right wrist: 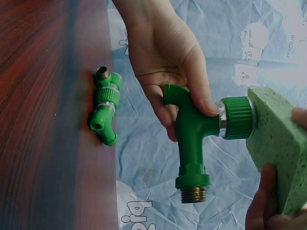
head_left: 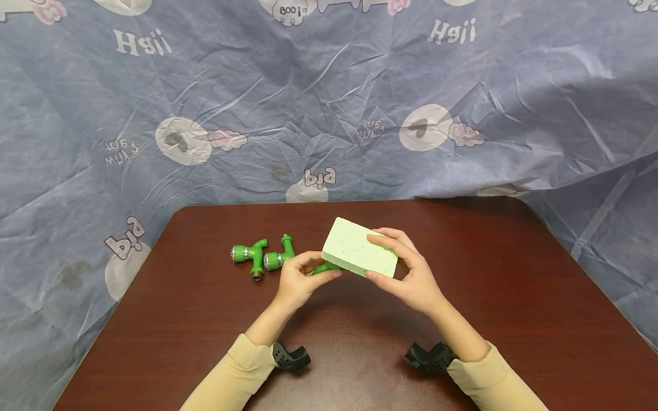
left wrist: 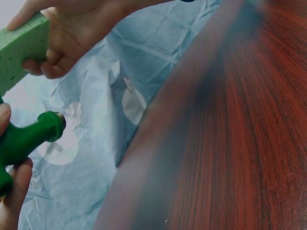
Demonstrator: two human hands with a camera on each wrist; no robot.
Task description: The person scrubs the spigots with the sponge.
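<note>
A green faucet (right wrist: 192, 129) with a ribbed knob and a brass threaded end is pinched between the thumb and fingers of my left hand (head_left: 297, 279). My right hand (head_left: 411, 271) grips a pale green sponge (head_left: 360, 248) by its right end, thumb on the near edge and fingers over the far side. In the right wrist view the sponge's face touches the end of the faucet's knob. From the head view the sponge hides most of this faucet. The left wrist view shows the faucet's brass-tipped end below the sponge (left wrist: 21, 52).
Two more green faucets lie on the brown table left of my hands: one faucet (head_left: 252, 257) farther left, the other faucet (head_left: 280, 254) just beside my left hand. A printed blue-grey cloth (head_left: 319, 103) hangs behind the table (head_left: 488, 285).
</note>
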